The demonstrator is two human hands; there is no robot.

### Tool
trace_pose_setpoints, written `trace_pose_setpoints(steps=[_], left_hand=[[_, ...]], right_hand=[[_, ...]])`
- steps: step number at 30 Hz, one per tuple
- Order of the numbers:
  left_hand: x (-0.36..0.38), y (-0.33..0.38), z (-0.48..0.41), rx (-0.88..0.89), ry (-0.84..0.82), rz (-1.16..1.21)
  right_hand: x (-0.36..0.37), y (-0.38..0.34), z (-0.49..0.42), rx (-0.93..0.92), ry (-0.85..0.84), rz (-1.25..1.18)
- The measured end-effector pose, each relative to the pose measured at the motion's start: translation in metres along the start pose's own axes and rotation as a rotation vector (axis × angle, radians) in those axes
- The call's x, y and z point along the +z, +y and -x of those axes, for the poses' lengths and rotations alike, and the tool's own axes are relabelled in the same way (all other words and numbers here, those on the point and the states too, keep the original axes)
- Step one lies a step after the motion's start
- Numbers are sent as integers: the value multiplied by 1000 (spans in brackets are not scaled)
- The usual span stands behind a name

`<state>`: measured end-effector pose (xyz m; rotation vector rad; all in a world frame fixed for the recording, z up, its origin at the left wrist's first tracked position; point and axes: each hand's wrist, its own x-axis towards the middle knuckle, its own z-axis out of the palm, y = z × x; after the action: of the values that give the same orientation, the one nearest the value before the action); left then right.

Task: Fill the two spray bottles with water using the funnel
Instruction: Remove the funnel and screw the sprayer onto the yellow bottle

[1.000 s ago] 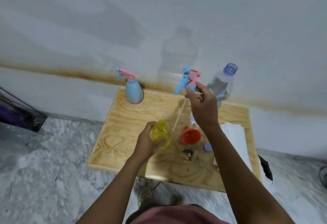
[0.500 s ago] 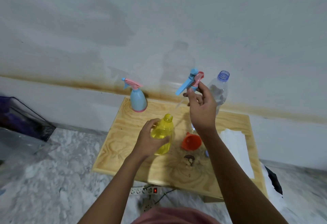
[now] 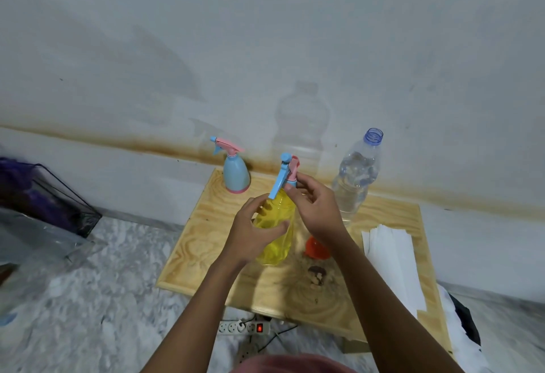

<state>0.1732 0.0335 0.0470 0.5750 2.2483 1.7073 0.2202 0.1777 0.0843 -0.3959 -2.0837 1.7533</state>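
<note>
The right hand (image 3: 317,210) pinches its thumb and fingertips (image 3: 290,188) together around the collar of a blue-and-pink trigger sprayer head (image 3: 284,175), which sits at the mouth of a translucent yellow plastic spray bottle (image 3: 275,225). The left hand (image 3: 253,231) curls round the middle of the yellow bottle, thumb across the near face and fingers wrapped behind. The bottle is held over a pale plywood table (image 3: 206,231), its long axis near upright and leaning slightly away from the camera, neck uppermost; whether its base touches the wood cannot be told. The sprayer's blue trigger lever slants down to the left.

Just right of the bottle's base, an orange plastic funnel (image 3: 315,247) lies on the wood, partly hidden by the right wrist. A second spray bottle, light blue with a pink trigger head (image 3: 236,173), stands upright at the table's far edge by the wall. An uncapped clear plastic water bottle (image 3: 355,175) stands at the far right, and white paper sheets (image 3: 392,260) lie along the right side.
</note>
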Motion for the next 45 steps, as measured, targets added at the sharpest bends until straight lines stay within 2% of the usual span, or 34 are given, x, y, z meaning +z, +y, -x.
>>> trace_pose_setpoints(steps=[8, 12, 18, 22, 28, 33, 42, 45], left_hand=[[0, 9, 0, -3, 50, 18], [1, 11, 0, -27, 20, 41], [2, 21, -2, 9, 20, 91], [4, 28, -4, 46, 26, 112], [10, 30, -8, 79, 31, 105], [11, 30, -12, 64, 47, 141], [14, 48, -15, 118, 82, 187], [16, 51, -17, 97, 62, 187]], right_hand=[[0, -3, -1, 12, -2, -11], [-4, -5, -6, 52, -27, -56], [-9, -10, -10, 140, -68, -302], [-8, -15, -9, 114, -30, -322], [-1, -21, -9, 46, 10, -190], [-2, -25, -12, 129, 11, -324], [6, -30, -13, 120, 120, -471], [9, -29, -15, 87, 126, -418]])
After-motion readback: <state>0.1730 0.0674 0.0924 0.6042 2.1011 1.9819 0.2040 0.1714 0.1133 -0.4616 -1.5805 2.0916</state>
